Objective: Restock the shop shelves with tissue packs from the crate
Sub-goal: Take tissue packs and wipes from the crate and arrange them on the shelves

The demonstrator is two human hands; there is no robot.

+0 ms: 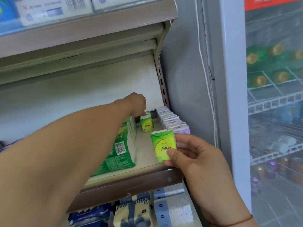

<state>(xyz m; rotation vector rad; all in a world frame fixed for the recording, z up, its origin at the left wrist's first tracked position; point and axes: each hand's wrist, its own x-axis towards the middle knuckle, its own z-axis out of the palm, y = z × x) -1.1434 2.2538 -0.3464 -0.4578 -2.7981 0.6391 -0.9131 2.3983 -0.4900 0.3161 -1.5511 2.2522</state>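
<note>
My left hand (137,104) reaches deep into the middle shelf (147,154), its fingertips on the top of a small green tissue pack (146,124) standing upright near the back. My right hand (195,154) grips another green tissue pack (163,145) at the shelf's front edge, thumb across its face. A row of purple-and-white tissue packs (170,120) stands along the shelf's right side. Large green tissue bundles (121,149) lie left of the small pack, partly hidden by my left forearm. The crate is out of view.
A glass-door drinks fridge (273,112) stands to the right, with a grey wall and white cable (203,66) between it and the shelving. The shelf above holds white and blue boxes (45,10). Blue and beige tissue bundles (136,210) fill the shelf below.
</note>
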